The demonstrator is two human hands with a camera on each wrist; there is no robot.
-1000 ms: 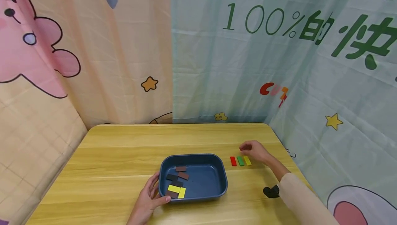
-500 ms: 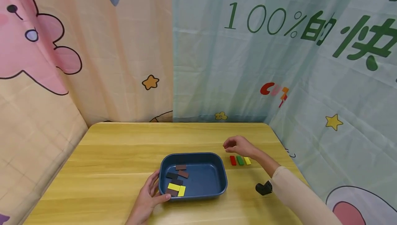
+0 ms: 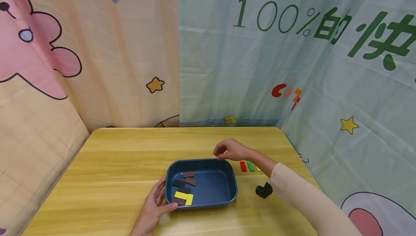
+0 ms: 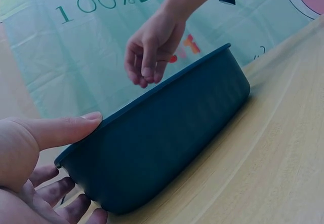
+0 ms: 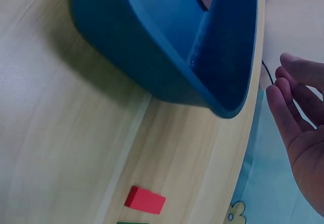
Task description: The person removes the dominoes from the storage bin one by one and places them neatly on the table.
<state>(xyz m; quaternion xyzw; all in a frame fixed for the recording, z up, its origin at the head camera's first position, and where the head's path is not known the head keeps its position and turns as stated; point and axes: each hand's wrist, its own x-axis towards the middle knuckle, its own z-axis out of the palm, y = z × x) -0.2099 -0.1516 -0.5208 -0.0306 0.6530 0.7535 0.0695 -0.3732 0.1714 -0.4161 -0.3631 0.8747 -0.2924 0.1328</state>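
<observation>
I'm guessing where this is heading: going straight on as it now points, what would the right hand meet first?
Probably the blue tray: the right hand points down toward its far side, though depth between them is hard to judge.

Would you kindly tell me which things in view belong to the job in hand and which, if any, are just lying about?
Seemingly for the job:
blue tray
brown, black and yellow blocks inside it
red, green and yellow blocks beside it

Apparently just surroundings:
table
printed curtains
black wrist device
</observation>
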